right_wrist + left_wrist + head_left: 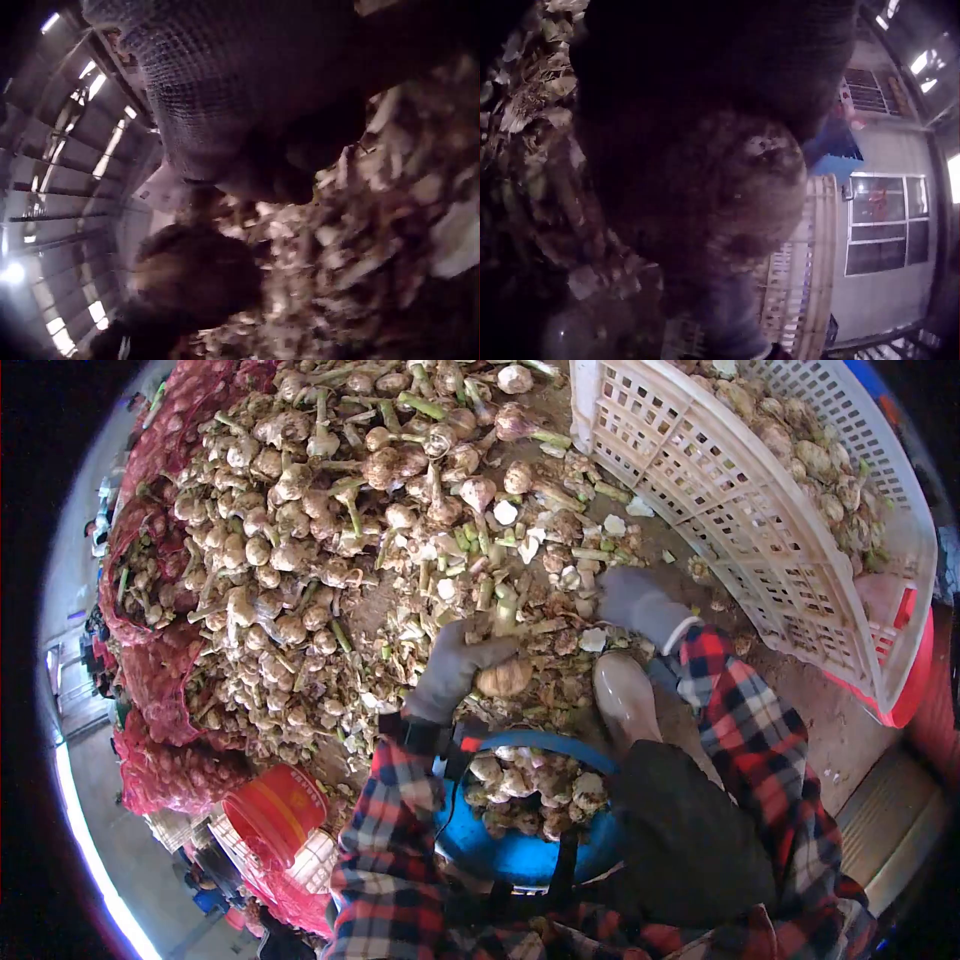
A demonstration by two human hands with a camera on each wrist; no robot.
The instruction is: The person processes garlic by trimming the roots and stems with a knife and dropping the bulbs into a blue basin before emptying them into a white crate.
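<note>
In the head view my gloved left hand (452, 670) grips a garlic bulb (505, 677), its stem pointing up. That bulb (761, 187) looms large and dark in the left wrist view. To the right of it, apart from it, my gloved right hand (640, 606) is over the scraps beside a boot. The right wrist view shows the grey knit glove (217, 97) with fingers bent into shadow; whether they hold anything is hidden. Below my left hand is a blue basin (465, 838) with garlic bulbs (540, 785) in it.
A large garlic pile (290, 510) covers the left and top. The white plastic crate (740, 510) with garlic stands at upper right. A red bucket (275, 810) and red mesh sacks (165, 690) lie at left. The boot (625, 695) is beside the basin.
</note>
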